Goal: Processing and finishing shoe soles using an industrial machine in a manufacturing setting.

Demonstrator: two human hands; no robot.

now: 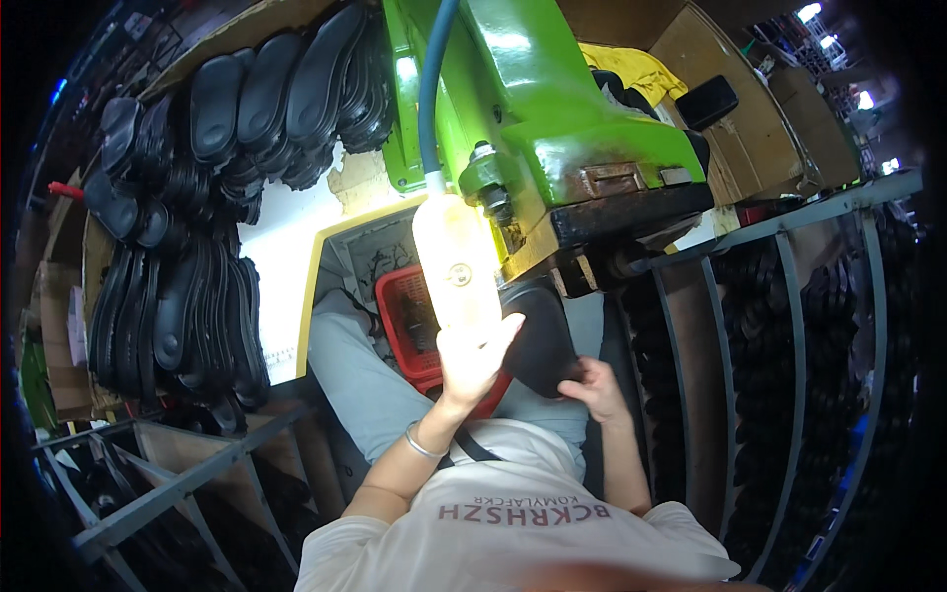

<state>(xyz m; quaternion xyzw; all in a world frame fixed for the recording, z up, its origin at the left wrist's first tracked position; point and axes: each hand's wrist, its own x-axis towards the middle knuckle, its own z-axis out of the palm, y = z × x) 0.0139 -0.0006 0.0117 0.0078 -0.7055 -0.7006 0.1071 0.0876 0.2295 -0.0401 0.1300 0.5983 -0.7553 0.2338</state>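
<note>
Two hands work at centre frame: left hand (473, 360) wraps the pale bottle (456, 268); right hand (595, 387) grips a black sole (538, 340) (under the green machine (552, 118)); stacked soles (178, 306) wait at left.

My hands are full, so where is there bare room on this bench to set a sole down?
One free patch: the white bench top, bordered by the stacked black soles on the left and the green machine on the right. The red basket by the lap is crowded by the left hand and the right hand, which holds a black sole.
</note>
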